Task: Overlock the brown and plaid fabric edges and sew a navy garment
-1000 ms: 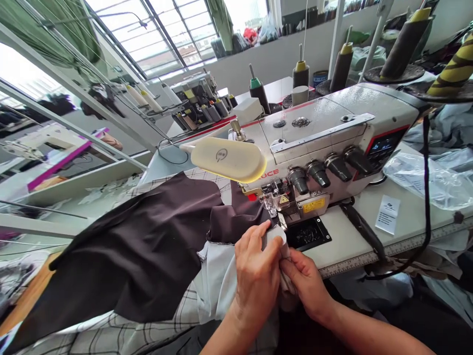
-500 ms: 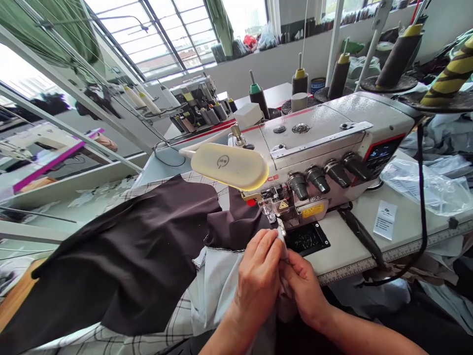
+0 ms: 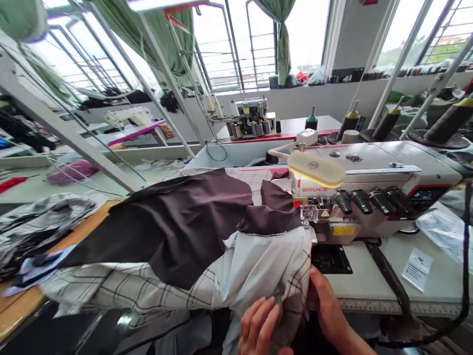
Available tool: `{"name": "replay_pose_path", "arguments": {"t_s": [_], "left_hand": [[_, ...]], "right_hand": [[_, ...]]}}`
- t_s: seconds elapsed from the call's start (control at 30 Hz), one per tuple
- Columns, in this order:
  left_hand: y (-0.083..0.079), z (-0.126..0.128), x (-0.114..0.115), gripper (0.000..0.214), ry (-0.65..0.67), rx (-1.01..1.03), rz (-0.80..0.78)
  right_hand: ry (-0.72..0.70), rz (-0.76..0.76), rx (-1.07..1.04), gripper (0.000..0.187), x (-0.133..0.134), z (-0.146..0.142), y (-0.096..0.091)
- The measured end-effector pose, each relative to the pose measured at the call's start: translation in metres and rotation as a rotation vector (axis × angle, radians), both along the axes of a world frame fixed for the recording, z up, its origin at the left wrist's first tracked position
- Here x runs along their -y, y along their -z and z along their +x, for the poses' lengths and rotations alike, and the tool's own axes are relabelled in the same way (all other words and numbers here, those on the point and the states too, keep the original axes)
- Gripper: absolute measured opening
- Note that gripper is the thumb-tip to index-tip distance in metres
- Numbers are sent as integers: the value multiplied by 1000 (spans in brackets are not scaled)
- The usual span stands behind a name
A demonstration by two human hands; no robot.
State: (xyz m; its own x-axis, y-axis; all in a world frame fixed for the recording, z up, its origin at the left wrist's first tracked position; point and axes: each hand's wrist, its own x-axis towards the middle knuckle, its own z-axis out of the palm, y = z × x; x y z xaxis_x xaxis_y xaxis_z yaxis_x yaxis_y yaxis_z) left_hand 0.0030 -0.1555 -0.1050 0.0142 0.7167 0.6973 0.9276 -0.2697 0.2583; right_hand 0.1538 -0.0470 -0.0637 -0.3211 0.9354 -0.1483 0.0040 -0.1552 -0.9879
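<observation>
A white overlock sewing machine stands on the table at the right, a cream lamp over its presser foot. Dark brown fabric lies over white plaid fabric to the machine's left. A pale grey-white piece runs from the foot towards me. My left hand pinches a fold of this pale cloth at the bottom edge. My right hand grips the same cloth's right edge, in front of the machine bed.
Thread cones stand behind the machine. A second overlock machine sits on the far table. A black cable and a paper tag lie on the table at the right. Cloth piles fill the left bench.
My view has swung up and left. Both hands have drawn back from the presser foot towards me, pulling the pale cloth out along the table.
</observation>
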Motion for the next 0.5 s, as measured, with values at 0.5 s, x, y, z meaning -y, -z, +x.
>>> {"name": "replay_pose_path", "arguments": {"t_s": [0.5], "left_hand": [[-92, -112, -61, 16, -503, 461, -42]], "right_hand": [[-175, -282, -879, 26, -40, -47, -163]]}}
